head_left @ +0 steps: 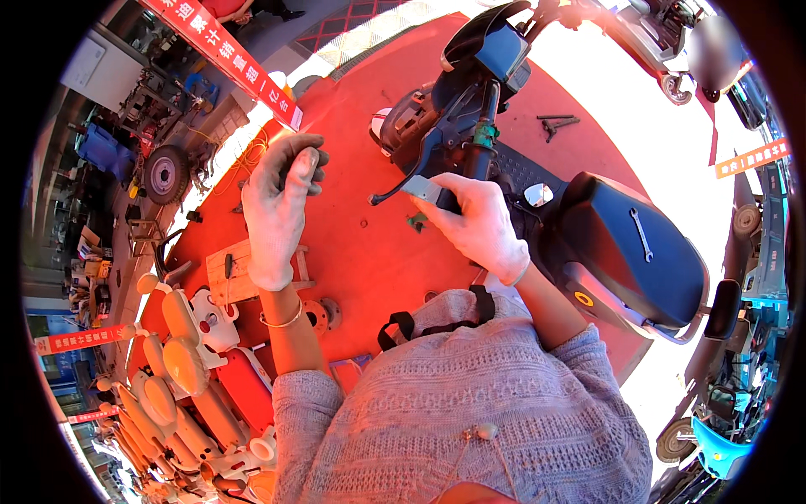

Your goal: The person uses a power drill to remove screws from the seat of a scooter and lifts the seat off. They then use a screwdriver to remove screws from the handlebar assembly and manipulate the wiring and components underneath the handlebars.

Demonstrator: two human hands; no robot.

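Observation:
My right hand (pixel 485 225), in a pale glove, grips a small grey-and-black block-shaped part (pixel 425 190) between thumb and fingers. The part is held close to the handlebar (pixel 480 156) of a dark electric scooter; whether the two touch I cannot tell. My left hand (pixel 277 210) is raised off to the left, its glove dirty at the fingers. Those fingers curl in toward the thumb, and anything small between them is hidden. On the scooter's black seat (pixel 600 252) lies an open-ended wrench (pixel 641 235). A round mirror (pixel 538 195) shows beside the seat's front.
Dark metal pieces (pixel 556 126) lie on the red mat (pixel 353 239) beyond the scooter. A low wooden stool (pixel 239 286) with a screwdriver (pixel 228 265) stands at the left. Several parked scooters (pixel 183 365) fill the lower left; a loose wheel (pixel 166 175) stands farther back.

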